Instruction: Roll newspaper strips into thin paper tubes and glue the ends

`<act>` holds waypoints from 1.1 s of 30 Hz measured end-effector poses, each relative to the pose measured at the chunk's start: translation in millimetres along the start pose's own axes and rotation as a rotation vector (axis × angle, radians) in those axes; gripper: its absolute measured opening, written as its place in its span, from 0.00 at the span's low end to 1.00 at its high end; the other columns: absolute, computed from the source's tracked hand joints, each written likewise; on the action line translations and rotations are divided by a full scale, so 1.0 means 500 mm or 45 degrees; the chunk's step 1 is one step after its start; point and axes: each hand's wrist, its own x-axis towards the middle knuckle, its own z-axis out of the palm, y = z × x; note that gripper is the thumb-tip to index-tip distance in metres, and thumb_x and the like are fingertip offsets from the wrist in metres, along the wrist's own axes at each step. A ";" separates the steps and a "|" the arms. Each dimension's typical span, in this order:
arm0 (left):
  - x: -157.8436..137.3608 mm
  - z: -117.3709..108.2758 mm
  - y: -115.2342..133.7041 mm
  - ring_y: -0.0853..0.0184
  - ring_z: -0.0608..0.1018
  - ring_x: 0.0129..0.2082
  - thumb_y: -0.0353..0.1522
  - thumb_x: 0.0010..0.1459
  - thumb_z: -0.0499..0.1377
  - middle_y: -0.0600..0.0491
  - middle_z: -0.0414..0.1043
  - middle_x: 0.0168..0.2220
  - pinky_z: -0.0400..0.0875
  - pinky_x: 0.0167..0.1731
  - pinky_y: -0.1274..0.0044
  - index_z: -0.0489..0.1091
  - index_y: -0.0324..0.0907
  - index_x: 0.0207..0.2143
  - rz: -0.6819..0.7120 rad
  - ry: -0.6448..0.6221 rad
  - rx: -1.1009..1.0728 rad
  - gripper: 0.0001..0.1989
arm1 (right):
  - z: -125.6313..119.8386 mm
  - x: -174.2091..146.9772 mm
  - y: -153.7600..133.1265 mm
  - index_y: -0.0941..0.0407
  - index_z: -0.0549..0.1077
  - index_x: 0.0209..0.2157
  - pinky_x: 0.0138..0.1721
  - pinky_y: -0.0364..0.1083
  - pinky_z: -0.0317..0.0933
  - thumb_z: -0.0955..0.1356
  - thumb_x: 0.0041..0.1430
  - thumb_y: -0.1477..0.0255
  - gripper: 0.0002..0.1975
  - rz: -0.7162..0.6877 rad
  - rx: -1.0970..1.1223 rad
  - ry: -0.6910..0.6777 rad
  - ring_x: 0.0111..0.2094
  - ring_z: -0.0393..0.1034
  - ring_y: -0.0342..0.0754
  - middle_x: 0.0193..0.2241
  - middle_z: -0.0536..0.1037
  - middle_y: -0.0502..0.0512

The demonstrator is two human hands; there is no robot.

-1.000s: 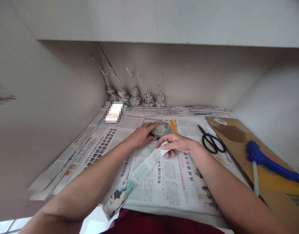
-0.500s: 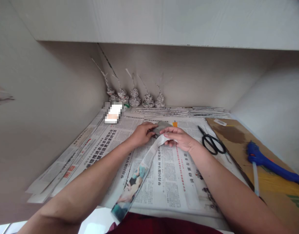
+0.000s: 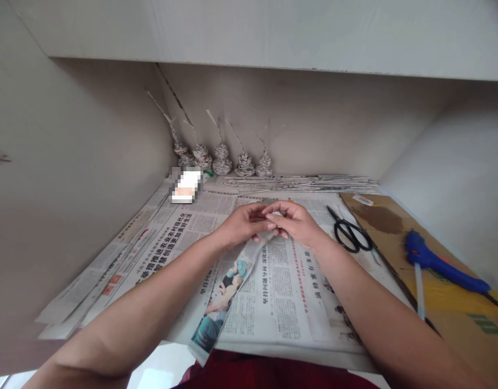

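Note:
Both my hands meet over the newspaper sheets [image 3: 281, 308] that cover the table. My left hand [image 3: 249, 222] and my right hand [image 3: 291, 222] pinch the far end of a long strip of newspaper [image 3: 228, 292] between their fingertips. The strip slants down toward me, with a colour photo printed on its near part. Just behind the fingers a small grey thing [image 3: 269, 201] shows, mostly hidden by my hands. Black-handled scissors [image 3: 350, 232] lie to the right of my right hand.
Several woven paper gourds [image 3: 222, 159] stand along the back wall, beside a pile of thin paper rolls [image 3: 305, 183]. A blurred phone [image 3: 186, 185] lies at the back left. On the right, a blue glue gun [image 3: 443, 267] rests on cardboard [image 3: 370, 216]. A shelf [image 3: 249, 32] overhangs the table.
My left hand has moved right and come together with my right hand at the strip's end. The grey thing is now more covered. The view has shifted slightly.

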 end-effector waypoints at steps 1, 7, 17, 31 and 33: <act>-0.003 0.001 0.003 0.64 0.78 0.36 0.35 0.47 0.67 0.45 0.74 0.43 0.70 0.24 0.81 0.63 0.41 0.56 0.011 -0.028 -0.041 0.33 | 0.004 -0.002 -0.003 0.58 0.73 0.36 0.14 0.37 0.52 0.71 0.52 0.62 0.15 -0.007 -0.005 -0.011 0.18 0.64 0.39 0.18 0.69 0.47; 0.001 -0.017 0.012 0.71 0.76 0.27 0.36 0.44 0.68 0.52 0.75 0.30 0.74 0.29 0.76 0.74 0.36 0.39 -0.021 -0.017 0.008 0.20 | -0.005 0.006 -0.009 0.56 0.71 0.44 0.16 0.40 0.55 0.65 0.57 0.55 0.21 -0.096 0.054 0.210 0.21 0.68 0.42 0.28 0.74 0.53; 0.012 -0.052 0.012 0.72 0.75 0.24 0.39 0.45 0.68 0.54 0.72 0.24 0.73 0.24 0.81 0.73 0.36 0.31 -0.043 0.353 -0.242 0.16 | -0.007 0.042 0.087 0.55 0.72 0.40 0.46 0.55 0.57 0.70 0.50 0.58 0.20 -0.142 -1.302 0.420 0.46 0.66 0.59 0.40 0.75 0.61; 0.018 -0.050 0.008 0.72 0.75 0.21 0.36 0.52 0.64 0.53 0.72 0.23 0.72 0.20 0.81 0.70 0.36 0.33 -0.062 0.403 -0.327 0.12 | -0.066 0.052 0.080 0.56 0.73 0.47 0.50 0.53 0.60 0.61 0.48 0.80 0.23 -0.566 -1.281 0.659 0.47 0.68 0.55 0.44 0.76 0.58; 0.015 -0.047 0.009 0.72 0.75 0.21 0.36 0.51 0.64 0.53 0.72 0.24 0.72 0.21 0.81 0.70 0.36 0.33 -0.073 0.373 -0.329 0.12 | -0.060 0.053 0.087 0.55 0.74 0.46 0.52 0.52 0.58 0.61 0.44 0.83 0.26 -0.563 -1.350 0.454 0.48 0.67 0.54 0.46 0.76 0.56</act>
